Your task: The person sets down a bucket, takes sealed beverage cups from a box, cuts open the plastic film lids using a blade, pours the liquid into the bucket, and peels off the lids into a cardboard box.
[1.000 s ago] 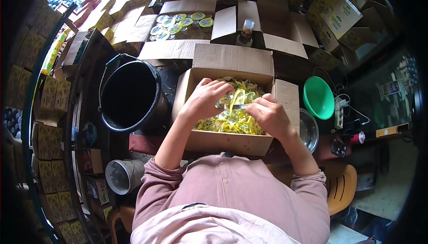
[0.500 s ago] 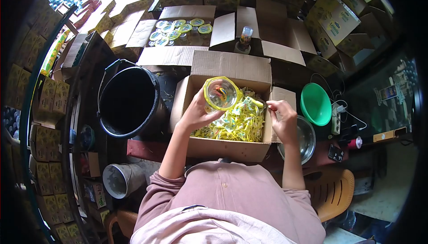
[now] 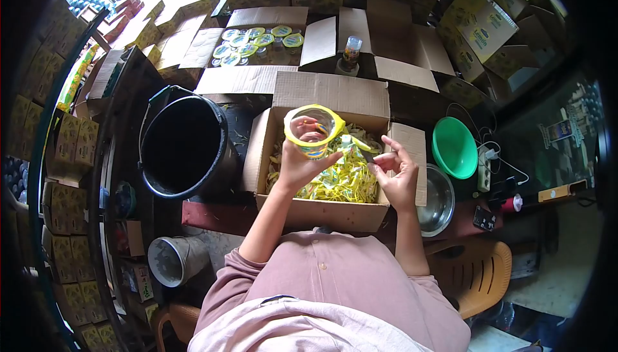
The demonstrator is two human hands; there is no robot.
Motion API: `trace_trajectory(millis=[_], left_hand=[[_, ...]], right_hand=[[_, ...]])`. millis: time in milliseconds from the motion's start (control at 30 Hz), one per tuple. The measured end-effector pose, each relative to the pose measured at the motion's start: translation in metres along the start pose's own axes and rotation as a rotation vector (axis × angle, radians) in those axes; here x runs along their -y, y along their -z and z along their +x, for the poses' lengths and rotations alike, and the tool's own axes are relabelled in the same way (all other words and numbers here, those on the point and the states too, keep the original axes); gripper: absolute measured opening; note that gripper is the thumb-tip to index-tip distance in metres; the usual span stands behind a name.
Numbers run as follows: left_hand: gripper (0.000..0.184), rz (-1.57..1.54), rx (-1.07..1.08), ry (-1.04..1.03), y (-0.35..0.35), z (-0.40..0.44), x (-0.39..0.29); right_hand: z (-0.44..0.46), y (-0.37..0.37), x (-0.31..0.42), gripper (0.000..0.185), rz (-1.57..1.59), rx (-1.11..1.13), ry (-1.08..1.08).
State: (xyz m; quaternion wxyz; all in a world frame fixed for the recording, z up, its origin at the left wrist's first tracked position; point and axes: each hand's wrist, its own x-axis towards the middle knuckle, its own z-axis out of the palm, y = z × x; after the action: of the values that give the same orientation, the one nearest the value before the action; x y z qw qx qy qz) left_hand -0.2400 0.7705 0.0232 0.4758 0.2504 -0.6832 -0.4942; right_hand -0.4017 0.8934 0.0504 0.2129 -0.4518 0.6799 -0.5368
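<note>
My left hand (image 3: 297,166) is wrapped round a clear plastic cup (image 3: 314,148) with a yellow rim. The cup is held tilted, mouth towards me, above an open cardboard box (image 3: 322,213). A yellow strip (image 3: 360,143) sticks out from the right side of the rim. To the right of the cup, the fingers of my right hand (image 3: 398,175) pinch a small dark flat tool, like a blade (image 3: 368,157), just below the strip. Inside the box lies a heap of yellow film trimmings (image 3: 338,181).
A black bucket (image 3: 225,139) stands left of the box. On the right are a green bowl (image 3: 454,148) and a metal bowl (image 3: 441,207). Behind, another carton holds several lidded cups (image 3: 247,49), beside a jar-like container (image 3: 351,53). A grey pail (image 3: 168,262) stands lower left.
The cup in my left hand has tipped, and its yellow strip now juts out to the right. My right hand has moved left, closer to the cup, bringing the dark tool near the strip.
</note>
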Motion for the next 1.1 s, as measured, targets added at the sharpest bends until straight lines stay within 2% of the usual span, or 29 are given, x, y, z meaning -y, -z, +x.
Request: trace_trajectory(millis=[167,333,500,633,667,767,867,967,1033,1100], left_hand=[[0.062,-0.224,-0.015,0.183,-0.016,-0.002,-0.004],[0.056,-0.076,0.024,0.133,-0.011,-0.004,0.007],[0.052,0.188,-0.076,0.028,-0.002,-0.003,0.010],[0.053,0.255,-0.089,-0.001,0.004,-0.004,0.007],[0.054,0.252,-0.088,-0.007,0.005,-0.004,0.003],[0.058,0.194,-0.080,-0.032,0.003,-0.005,-0.008],[0.066,0.034,-0.012,-0.033,0.002,-0.011,-0.010],[0.064,-0.018,-0.022,-0.083,-0.003,-0.014,-0.013],[0.065,0.003,-0.002,-0.062,-0.005,-0.017,-0.023],[0.065,0.046,0.005,-0.069,-0.005,-0.020,-0.028]], right_hand=[[-0.007,-0.005,-0.007,0.051,0.189,0.085,-0.102],[-0.011,-0.006,-0.008,0.050,0.266,0.107,-0.162],[-0.015,-0.005,-0.020,0.045,0.233,-0.087,-0.109],[-0.016,-0.004,-0.032,0.036,0.313,-0.208,-0.082],[-0.017,-0.005,-0.033,0.029,0.370,-0.205,-0.103],[-0.014,-0.010,-0.018,0.023,0.513,-0.150,-0.115],[-0.010,-0.020,-0.002,0.020,0.502,-0.164,-0.019],[-0.006,-0.026,0.021,0.019,0.439,-0.151,0.108],[-0.003,-0.033,0.031,0.019,0.373,-0.162,0.225],[-0.003,-0.036,0.040,0.018,0.330,-0.152,0.255]])
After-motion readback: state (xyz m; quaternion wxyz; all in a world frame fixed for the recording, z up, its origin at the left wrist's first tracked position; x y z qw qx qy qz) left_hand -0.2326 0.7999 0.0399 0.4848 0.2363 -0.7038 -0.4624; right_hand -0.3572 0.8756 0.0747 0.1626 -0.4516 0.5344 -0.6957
